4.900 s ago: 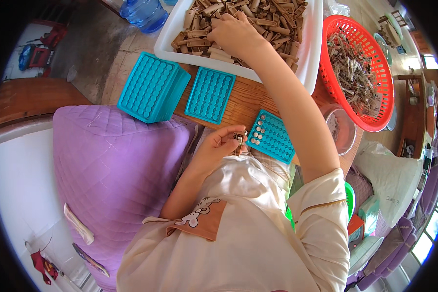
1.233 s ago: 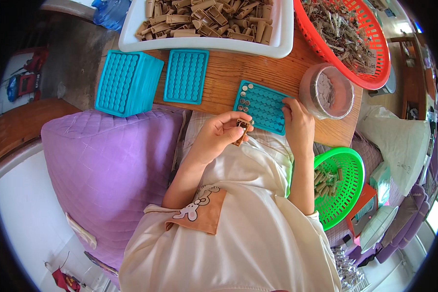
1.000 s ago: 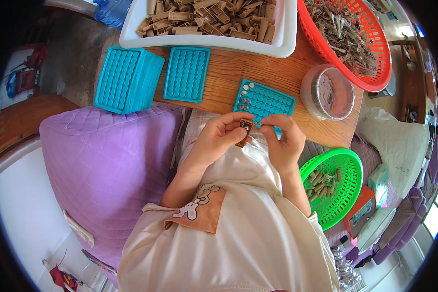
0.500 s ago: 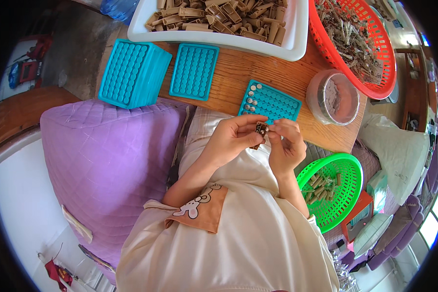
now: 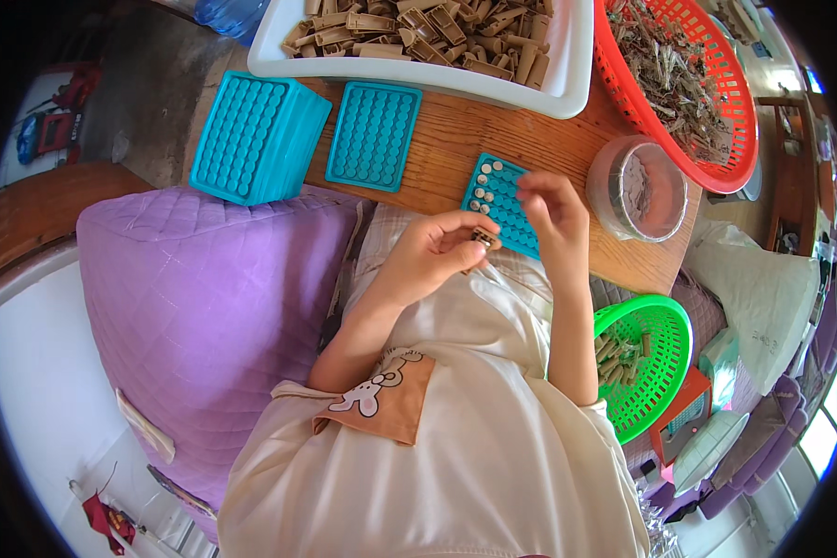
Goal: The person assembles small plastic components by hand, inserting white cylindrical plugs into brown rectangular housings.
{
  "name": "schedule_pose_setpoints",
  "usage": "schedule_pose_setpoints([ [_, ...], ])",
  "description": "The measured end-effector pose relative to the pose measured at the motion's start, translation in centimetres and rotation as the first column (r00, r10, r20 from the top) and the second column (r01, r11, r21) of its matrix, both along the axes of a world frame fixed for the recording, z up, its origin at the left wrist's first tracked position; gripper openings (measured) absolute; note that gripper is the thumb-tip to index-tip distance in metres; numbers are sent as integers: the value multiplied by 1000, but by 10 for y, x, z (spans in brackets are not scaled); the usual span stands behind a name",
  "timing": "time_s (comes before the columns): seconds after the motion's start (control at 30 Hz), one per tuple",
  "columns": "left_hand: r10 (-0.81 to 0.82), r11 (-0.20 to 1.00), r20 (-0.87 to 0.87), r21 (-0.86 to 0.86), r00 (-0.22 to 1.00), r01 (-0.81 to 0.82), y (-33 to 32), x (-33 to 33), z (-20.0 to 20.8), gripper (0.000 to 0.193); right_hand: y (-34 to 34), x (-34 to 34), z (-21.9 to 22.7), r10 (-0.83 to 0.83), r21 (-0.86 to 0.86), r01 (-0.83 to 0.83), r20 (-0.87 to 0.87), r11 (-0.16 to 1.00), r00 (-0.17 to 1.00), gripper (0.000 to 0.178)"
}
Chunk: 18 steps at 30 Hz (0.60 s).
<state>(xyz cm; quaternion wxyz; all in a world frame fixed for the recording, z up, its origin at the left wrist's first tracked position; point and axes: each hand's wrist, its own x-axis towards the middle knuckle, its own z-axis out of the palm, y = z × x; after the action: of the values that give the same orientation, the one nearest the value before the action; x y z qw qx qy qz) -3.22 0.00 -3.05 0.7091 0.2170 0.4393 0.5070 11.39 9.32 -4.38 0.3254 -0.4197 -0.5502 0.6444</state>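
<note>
My left hand (image 5: 432, 258) is closed over my lap, with a small brown piece (image 5: 484, 239) pinched between thumb and fingers. Dark openings show in that piece, and the fingers hide part of it. Raised above the right side of a teal tray (image 5: 507, 206) is my right hand (image 5: 560, 216). Its thumb and fingers are curled toward each other, and whatever lies between them is too small to make out. The tray has rows of round hollows. Several small whitish and silvery round pieces (image 5: 484, 180) sit in the hollows at its left end.
Behind stand a white bin (image 5: 567, 93) of brown half-tube pieces and a red basket (image 5: 744, 121) of scraps. A clear round tub (image 5: 604, 191) is at right. Teal trays (image 5: 293, 139) are stacked left, beside another single tray (image 5: 372, 135). A green basket (image 5: 665, 381) holds brown pieces.
My right hand has left the brown piece and moved up and to the right over the teal tray. My left hand keeps hold of the piece, now slightly lower and turned.
</note>
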Motion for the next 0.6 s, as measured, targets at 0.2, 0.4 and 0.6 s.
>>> schedule_pose_setpoints([
  [0.2,60,997,-40,-34,997,-62,-3,-8,-2,22,29,-23,-20,-140,675,-220,436,704,889,17],
  [0.4,123,992,-27,-32,992,-124,-6,-12,-4,23,28,-20,-25,-131,735,-375,528,565,839,12],
  [0.6,211,977,7,-2,977,-211,-4,-9,-3,28,-1,-15,10,-155,713,-110,295,692,943,19],
])
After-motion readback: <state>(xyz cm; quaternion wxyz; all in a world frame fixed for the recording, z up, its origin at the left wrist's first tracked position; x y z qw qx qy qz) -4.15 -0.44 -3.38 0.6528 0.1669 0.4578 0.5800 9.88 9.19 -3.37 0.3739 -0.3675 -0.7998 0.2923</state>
